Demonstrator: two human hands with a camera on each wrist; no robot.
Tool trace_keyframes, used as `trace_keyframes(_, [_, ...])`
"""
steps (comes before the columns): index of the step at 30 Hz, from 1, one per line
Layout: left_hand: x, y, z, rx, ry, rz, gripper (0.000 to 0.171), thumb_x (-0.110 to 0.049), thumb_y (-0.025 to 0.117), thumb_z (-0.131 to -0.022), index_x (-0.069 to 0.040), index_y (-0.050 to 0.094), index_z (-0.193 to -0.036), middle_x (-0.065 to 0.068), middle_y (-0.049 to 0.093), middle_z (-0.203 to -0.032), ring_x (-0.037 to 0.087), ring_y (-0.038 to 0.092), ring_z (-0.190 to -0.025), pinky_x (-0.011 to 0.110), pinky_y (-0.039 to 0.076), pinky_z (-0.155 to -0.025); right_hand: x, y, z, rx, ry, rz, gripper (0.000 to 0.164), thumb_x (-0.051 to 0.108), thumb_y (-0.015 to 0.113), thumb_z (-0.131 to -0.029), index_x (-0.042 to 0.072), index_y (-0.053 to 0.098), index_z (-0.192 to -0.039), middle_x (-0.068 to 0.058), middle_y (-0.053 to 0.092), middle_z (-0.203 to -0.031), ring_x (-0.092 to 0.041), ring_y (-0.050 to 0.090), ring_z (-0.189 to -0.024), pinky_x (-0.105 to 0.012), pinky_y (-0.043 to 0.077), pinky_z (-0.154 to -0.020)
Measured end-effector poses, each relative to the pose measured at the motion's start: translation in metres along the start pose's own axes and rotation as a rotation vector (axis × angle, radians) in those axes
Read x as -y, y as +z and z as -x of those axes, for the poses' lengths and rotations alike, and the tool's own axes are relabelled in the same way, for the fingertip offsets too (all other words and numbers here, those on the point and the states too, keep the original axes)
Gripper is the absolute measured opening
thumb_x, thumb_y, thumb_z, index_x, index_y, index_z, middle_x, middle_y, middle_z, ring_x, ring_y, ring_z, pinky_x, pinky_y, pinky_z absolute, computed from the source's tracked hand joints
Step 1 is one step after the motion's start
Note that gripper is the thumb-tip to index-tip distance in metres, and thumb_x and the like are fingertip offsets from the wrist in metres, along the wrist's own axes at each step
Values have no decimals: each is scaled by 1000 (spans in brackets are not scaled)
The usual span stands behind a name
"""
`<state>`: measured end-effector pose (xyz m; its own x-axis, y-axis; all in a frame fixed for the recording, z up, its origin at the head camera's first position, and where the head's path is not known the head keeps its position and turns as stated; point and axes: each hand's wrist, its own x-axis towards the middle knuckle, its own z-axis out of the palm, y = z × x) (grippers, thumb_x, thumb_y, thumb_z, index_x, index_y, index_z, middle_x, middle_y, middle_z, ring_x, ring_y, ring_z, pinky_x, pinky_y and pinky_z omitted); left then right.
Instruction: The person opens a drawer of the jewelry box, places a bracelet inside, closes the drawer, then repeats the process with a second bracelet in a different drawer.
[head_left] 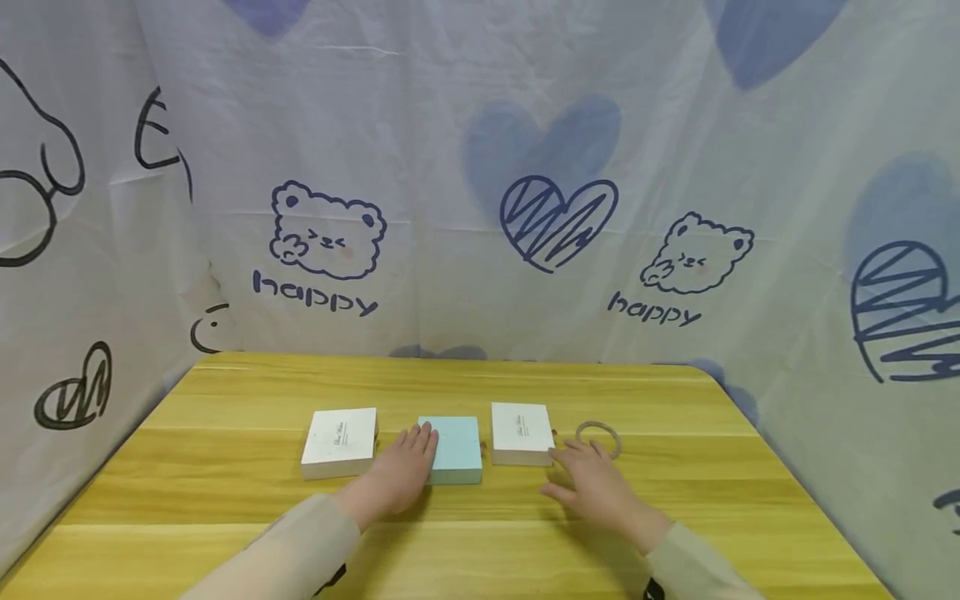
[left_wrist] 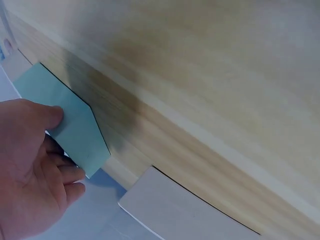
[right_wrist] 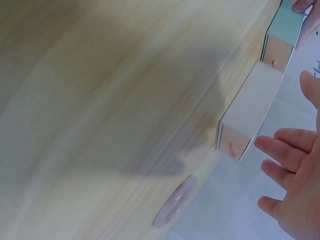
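Premises: a screened-off tabletop area resembling a small booth. Creased, whitish sheeting [head_left: 450,308] stands behind and on both sides of a wood-grain table [head_left: 465,550]. The sheeting bears printed hearts [head_left: 558,221], bear faces [head_left: 327,229] and the word "happy" [head_left: 315,293]. Whether the wider building is a home or workplace cannot be determined.

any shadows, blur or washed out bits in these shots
Head: table looks strongly yellow, with soft shadows near the left hand and right hand; left wrist: paler wood, a dark, soft-edged shadow beside the teal box; right wrist: also pale and hazy, a broad shadow beside the white box.
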<state>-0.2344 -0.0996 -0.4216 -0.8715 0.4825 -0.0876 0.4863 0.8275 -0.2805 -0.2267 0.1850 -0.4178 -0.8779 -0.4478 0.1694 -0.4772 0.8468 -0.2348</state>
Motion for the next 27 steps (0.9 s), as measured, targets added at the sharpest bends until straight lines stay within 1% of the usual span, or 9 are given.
trace_keyframes(7, [0,-4,-19,46,-63,2,46,-16,39,-99,-1,34,-143,15,34,-150,27,33,-139,37,31,-114,-13,-4,5,-19,48,36,53,35,68,-83,-3,60,-119,-20,61,-122,-39,50,-121,-63,26,-107])
trace_keyframes(11, [2,-6,-28,46,-92,-36,46,-16,42,-99,-2,36,-143,13,36,-149,26,35,-138,36,31,-113,-17,-4,7,-11,66,51,54,36,67,-83,-2,60,-120,-20,59,-125,-38,49,-122,-62,26,-108])
trace_keyframes(14, [3,-5,-34,39,-111,-31,46,-12,43,-98,-3,36,-143,13,37,-148,26,36,-137,36,31,-114,-18,-5,9,-6,74,55,54,37,67,-83,-2,59,-120,-21,59,-126,-38,49,-122,-62,25,-108])
trace_keyframes(19, [7,-1,-40,29,-134,21,45,-7,41,-98,-2,36,-143,14,37,-148,27,35,-138,38,30,-114,-19,-6,11,-6,80,57,55,37,67,-83,-3,59,-120,-20,60,-125,-38,49,-123,-61,25,-108])
trace_keyframes(24, [8,1,-41,23,-140,47,46,-5,42,-97,-2,36,-143,14,36,-149,28,34,-138,39,30,-114,-20,-7,13,-5,88,49,54,36,68,-83,-2,60,-120,-18,62,-123,-38,49,-123,-62,26,-107])
trace_keyframes(25, [8,0,-41,28,-139,61,47,-6,42,-97,-1,35,-143,15,35,-149,28,32,-139,40,29,-114,-21,-7,13,-4,90,46,54,36,68,-83,-2,60,-120,-18,62,-123,-38,49,-123,-62,26,-107])
trace_keyframes(27, [10,-2,-40,36,-143,126,50,-12,46,-97,1,32,-144,17,32,-151,30,29,-140,41,27,-115,-21,-7,13,0,94,43,54,36,68,-83,-2,59,-121,-18,61,-123,-38,48,-124,-62,26,-107])
